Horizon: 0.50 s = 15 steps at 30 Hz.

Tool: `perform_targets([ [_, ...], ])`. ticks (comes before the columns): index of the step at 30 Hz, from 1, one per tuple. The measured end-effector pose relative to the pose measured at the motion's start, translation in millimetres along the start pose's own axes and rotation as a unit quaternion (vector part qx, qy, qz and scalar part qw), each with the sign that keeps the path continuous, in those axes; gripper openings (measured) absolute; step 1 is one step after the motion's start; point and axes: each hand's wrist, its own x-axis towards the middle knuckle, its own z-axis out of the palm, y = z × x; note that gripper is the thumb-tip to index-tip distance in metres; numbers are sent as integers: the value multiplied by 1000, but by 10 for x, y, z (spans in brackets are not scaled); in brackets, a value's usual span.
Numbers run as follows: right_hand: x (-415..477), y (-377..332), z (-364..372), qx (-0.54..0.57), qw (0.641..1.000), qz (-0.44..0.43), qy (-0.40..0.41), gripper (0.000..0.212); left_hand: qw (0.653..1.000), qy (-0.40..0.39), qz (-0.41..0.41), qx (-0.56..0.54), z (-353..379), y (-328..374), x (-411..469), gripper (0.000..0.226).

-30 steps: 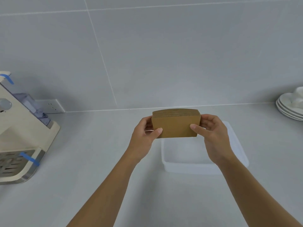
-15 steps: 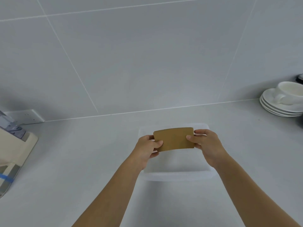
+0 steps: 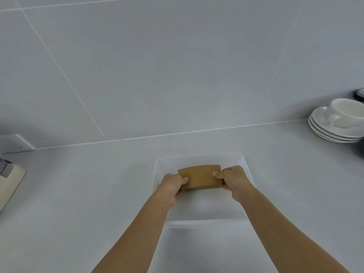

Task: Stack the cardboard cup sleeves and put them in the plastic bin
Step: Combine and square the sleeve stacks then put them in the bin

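Note:
A brown stack of cardboard cup sleeves (image 3: 201, 176) lies flat between both hands, inside the outline of the clear plastic bin (image 3: 204, 220) on the white counter. My left hand (image 3: 173, 184) grips the stack's left end, thumb on top. My right hand (image 3: 235, 180) grips its right end the same way. Whether the stack touches the bin floor I cannot tell. Both forearms reach in from the bottom of the view.
A white cup sits on a pile of white saucers (image 3: 334, 125) at the far right by the wall. A cream-coloured machine (image 3: 9, 180) stands at the left edge, with a wall socket (image 3: 15, 143) behind it. Grey tiled wall rises behind the counter.
Both hands have lowered the stack from above the bin down into it, laying it flatter. The view has shifted right, so the machine is mostly out of frame.

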Motion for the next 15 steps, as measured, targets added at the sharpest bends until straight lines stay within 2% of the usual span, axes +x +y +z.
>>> perform_targets([
  [4,49,23,92,-27,1000,0,7,16,1000,19,0,-6,-18,25,49,35],
  [7,60,35,99,-40,999,-4,11,15,999,35,11,-4,-8,18,78,31],
  [11,45,54,122,-75,997,-9,23,37,998,52,24,2,6,-2,89,16],
  [15,6,51,135,-109,993,-22,26,43,998,50,35,20,13,0,82,27],
])
